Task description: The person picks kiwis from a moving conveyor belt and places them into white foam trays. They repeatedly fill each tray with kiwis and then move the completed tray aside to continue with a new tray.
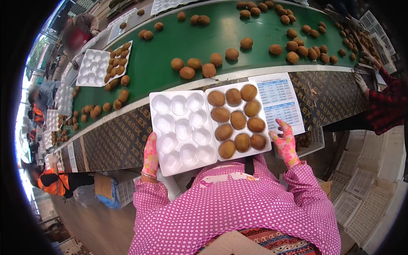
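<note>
A white plastic clamshell fruit tray (183, 130) lies unfolded in front of me, resting partly on the work ledge and tilted slightly. Brown kiwifruit (238, 120) fill the cups of its right half, while the left half holds only bare moulded cups. My left hand (150, 156), in a pink floral glove, holds the tray's left edge; some of its fingers are hidden. By the tray's lower right edge is my right hand (284, 143), gloved the same way, fingers apart and nothing in its grasp. A printed sheet (288, 92) lies just beyond it.
A green conveyor belt (153, 62) carries loose kiwifruit (208, 70) beyond the ledge (121, 138). Another part-filled tray (93, 68) sits at left. To my right are a co-worker's gloved hand (360, 83) and stacked white crates (353, 183); a co-worker in an orange vest (54, 182) is left.
</note>
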{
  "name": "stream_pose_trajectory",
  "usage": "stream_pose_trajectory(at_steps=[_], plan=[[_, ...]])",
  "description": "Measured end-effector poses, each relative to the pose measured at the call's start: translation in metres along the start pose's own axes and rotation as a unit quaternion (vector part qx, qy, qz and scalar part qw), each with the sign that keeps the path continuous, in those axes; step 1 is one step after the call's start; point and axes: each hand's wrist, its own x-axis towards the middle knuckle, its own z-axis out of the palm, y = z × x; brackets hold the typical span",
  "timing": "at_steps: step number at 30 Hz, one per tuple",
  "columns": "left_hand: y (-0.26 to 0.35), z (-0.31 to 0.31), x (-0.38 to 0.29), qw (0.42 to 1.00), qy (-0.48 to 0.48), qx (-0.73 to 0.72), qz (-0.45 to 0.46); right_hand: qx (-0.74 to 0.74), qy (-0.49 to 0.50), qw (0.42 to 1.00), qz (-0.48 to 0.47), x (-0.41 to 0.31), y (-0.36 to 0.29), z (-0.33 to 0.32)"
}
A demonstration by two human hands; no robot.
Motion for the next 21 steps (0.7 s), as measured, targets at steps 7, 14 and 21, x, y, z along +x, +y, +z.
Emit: stream_pose_trajectory(at_steps=[7,14,21], plan=[[0.072,0.188,-0.06,0.757,-0.38,0.401,0.349,0.276,-0.138,0.944,0.118,0.096,-0.027,0.03],[-0.037,0.26,-0.047,0.532,-0.271,0.658,0.459,0.037,-0.121,0.992,-0.024,0.093,-0.043,0.049],[0.069,0.294,0.033,0.499,-0.362,0.671,0.411,-0.048,-0.061,0.996,-0.044,0.182,-0.052,0.055]])
